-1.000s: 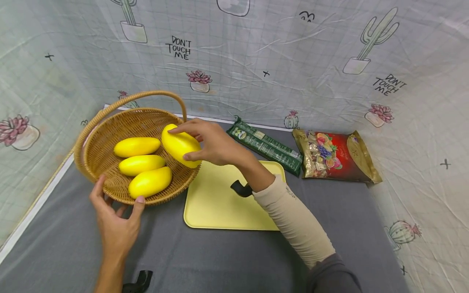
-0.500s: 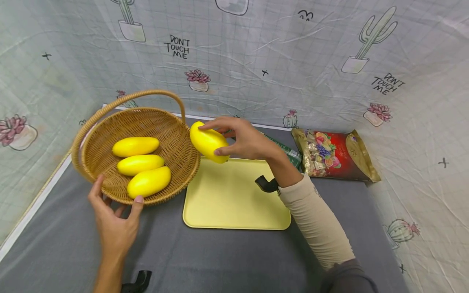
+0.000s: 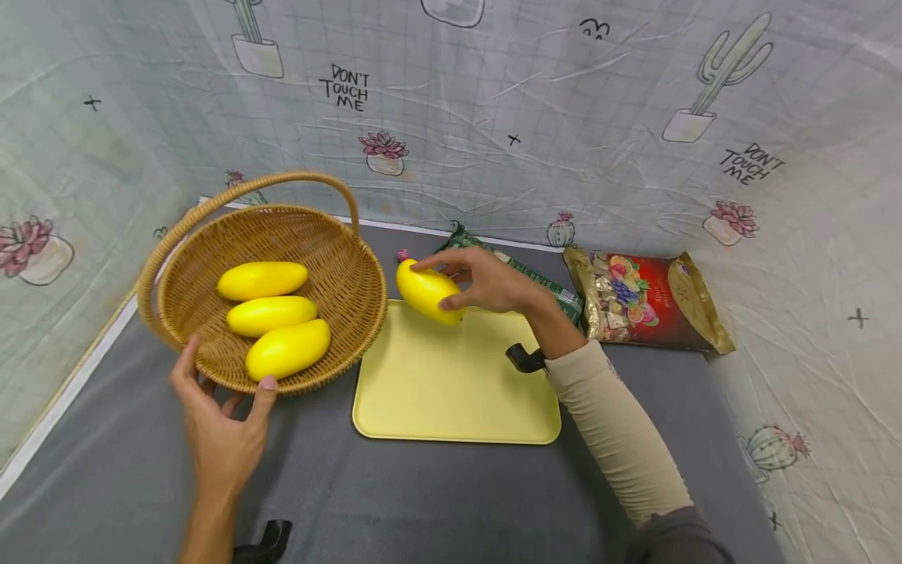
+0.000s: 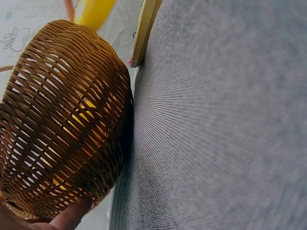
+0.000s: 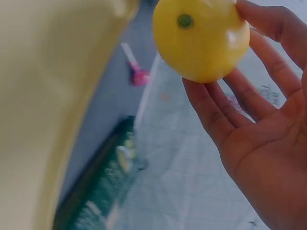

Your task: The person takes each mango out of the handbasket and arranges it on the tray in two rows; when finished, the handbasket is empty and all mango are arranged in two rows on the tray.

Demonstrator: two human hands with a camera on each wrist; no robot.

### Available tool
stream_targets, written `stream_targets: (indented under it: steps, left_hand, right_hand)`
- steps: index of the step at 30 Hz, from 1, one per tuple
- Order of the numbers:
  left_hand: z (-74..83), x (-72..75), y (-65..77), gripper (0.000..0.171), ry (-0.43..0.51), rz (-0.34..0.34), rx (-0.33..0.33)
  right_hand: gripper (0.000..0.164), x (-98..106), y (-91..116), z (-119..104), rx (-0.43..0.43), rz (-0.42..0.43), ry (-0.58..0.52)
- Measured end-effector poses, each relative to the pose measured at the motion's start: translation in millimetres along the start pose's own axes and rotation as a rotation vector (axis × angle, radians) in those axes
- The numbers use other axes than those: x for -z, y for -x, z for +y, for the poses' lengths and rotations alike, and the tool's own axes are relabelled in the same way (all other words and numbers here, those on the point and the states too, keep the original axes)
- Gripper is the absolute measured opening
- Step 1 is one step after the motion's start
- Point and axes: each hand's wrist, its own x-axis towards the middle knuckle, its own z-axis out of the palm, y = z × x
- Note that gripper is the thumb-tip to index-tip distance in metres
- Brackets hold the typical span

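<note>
My right hand (image 3: 486, 282) holds a yellow mango (image 3: 428, 293) above the far edge of a yellow tray (image 3: 451, 392). In the right wrist view, the thumb and fingers grip the mango (image 5: 201, 43) around its sides, its green stem spot facing the camera. At the left, my left hand (image 3: 224, 423) grips the near rim of a wicker basket (image 3: 352, 270), thumb and fingers on the rim. Inside the basket lie three more mangoes (image 3: 287, 349), side by side. The left wrist view shows the basket's woven side (image 4: 67, 110) and part of the left hand (image 4: 67, 218).
Behind the tray lies a long green packet (image 3: 524, 270), partly hidden by the right hand. A red and gold candy bag (image 3: 648, 301) lies at the back right. A small pink thing (image 5: 140, 76) with a white stick lies past the tray. A printed cloth wall (image 3: 458, 102) closes off the back.
My right hand has lifted the mango out of the basket's right side and carried it right, over the tray's far edge, now slightly lower. The left hand and basket stay put.
</note>
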Motion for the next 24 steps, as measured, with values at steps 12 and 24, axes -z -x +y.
stream_targets:
  steps: [12,24]
  left_hand:
    - [0.5,-0.3,0.6,0.098,-0.014,-0.001,0.003]
    - [2.0,-0.6,1.5,0.098,-0.023,0.006,0.002]
  right_hand:
    - [0.062,-27,-21,26,-0.056,-0.157,-0.010]
    - [0.053,-28,-35,26,-0.007,-0.189,0.033]
